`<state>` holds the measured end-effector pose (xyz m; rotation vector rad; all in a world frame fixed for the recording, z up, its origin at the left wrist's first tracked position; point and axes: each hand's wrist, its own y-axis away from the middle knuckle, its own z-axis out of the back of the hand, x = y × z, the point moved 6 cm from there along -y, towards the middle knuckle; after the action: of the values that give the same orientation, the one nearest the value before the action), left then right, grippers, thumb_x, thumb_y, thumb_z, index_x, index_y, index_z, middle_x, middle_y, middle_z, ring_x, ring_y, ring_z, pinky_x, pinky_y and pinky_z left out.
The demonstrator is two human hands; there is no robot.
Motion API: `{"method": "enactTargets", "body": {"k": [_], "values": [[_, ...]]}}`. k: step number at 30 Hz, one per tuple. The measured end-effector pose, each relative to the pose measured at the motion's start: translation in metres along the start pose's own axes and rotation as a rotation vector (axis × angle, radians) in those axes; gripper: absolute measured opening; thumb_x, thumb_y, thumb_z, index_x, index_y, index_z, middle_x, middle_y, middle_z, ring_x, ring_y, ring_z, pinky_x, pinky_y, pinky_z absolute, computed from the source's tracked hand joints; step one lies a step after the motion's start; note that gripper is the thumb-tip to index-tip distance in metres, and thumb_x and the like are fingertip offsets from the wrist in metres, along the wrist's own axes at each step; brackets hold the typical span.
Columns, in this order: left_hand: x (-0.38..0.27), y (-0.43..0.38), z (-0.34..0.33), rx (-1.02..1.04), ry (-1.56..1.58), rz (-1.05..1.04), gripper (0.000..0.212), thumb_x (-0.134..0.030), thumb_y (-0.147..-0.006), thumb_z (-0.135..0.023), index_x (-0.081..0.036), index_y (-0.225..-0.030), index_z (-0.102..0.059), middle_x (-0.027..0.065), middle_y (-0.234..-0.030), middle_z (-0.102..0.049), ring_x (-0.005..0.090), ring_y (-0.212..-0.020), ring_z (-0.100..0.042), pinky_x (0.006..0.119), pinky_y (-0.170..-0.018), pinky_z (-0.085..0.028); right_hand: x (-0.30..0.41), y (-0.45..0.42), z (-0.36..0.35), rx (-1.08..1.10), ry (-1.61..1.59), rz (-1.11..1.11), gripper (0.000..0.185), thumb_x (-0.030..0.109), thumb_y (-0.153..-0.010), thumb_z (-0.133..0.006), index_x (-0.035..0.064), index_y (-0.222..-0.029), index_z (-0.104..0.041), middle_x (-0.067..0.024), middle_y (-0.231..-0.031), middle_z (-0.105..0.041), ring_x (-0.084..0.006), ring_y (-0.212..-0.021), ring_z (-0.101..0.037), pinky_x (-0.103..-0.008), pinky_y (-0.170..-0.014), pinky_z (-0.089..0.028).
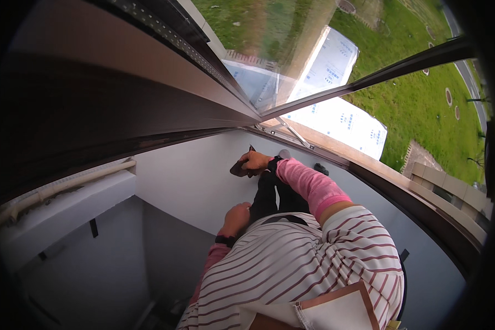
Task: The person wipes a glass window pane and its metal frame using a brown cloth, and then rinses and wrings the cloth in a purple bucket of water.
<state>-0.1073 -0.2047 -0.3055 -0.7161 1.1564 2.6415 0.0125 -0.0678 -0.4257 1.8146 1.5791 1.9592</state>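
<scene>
My right hand [254, 161], in a pink sleeve with a dark band at the wrist, reaches forward over the white ledge [185, 173]. Its fingers are closed on a dark brown item [238, 168], whose kind I cannot tell. Just behind it are my legs in black trousers [265, 194]. Lower and to the left, my left hand [236, 218] is beside my thigh with curled fingers; whether it holds anything is hidden. A round grey thing [284, 154] and a dark crumpled lump [321, 168] lie on the ledge near the window frame.
An opened glass window sash [313, 97] with a metal stay arm [295, 132] stands ahead. Beyond the brown frame [396, 185], wrapped white sheets [346, 128] lie outside above grass far below. To the left, a beige pipe [86, 175] runs over a white beam [95, 189] beside a deep drop.
</scene>
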Motion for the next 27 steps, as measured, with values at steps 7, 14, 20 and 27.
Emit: {"method": "enactTargets", "body": {"k": [7, 14, 20, 27], "values": [[0.003, -0.034, 0.021, -0.230, 0.344, 0.054, 0.057, -0.017, -0.080, -0.063, -0.005, -0.129, -0.039, 0.0231, -0.108, -0.060, 0.0371, -0.099, -0.060, 0.044, -0.084, -0.048, -0.002, 0.057, -0.032, 0.171, -0.572, -0.035, 0.027, 0.026, -0.082, -0.072, 0.0065, -0.096, -0.059, -0.0051, -0.087, -0.062, -0.0174, -0.078, -0.062, -0.0307, -0.066, -0.052], [-0.019, -0.066, 0.004, -0.215, 1.122, 0.075, 0.055, -0.011, -0.080, -0.068, -0.006, -0.126, -0.037, 0.0102, -0.089, -0.059, 0.0156, -0.079, -0.058, 0.030, -0.072, -0.048, 0.020, 0.103, -0.007, 0.076, -0.890, 0.055, 0.018, 0.028, -0.089, -0.065, 0.0121, -0.097, -0.059, 0.0009, -0.089, -0.063, -0.0107, -0.078, -0.061, -0.0289, -0.069, -0.052], [-0.044, -0.078, -0.013, -0.162, 1.333, 0.106, 0.040, -0.007, -0.082, -0.059, -0.005, -0.119, -0.045, 0.0071, -0.089, -0.059, 0.0140, -0.079, -0.059, 0.028, -0.068, -0.050, 0.003, 0.123, 0.035, -0.023, -0.536, -0.065, 0.012, 0.027, -0.089, -0.065, 0.0158, -0.092, -0.061, 0.0042, -0.085, -0.061, -0.0067, -0.083, -0.056, -0.0257, -0.074, -0.047], [-0.049, -0.073, -0.018, -0.210, 1.438, 0.042, 0.031, -0.002, -0.077, -0.056, -0.001, -0.108, -0.055, 0.0045, -0.081, -0.060, 0.0099, -0.072, -0.056, 0.023, -0.064, -0.045, -0.013, 0.119, 0.090, -0.380, 0.036, -0.066, 0.019, 0.023, -0.083, -0.064, 0.0047, -0.085, -0.060, -0.0009, -0.080, -0.060, -0.0129, -0.069, -0.055, -0.0276, -0.066, -0.046]]}}
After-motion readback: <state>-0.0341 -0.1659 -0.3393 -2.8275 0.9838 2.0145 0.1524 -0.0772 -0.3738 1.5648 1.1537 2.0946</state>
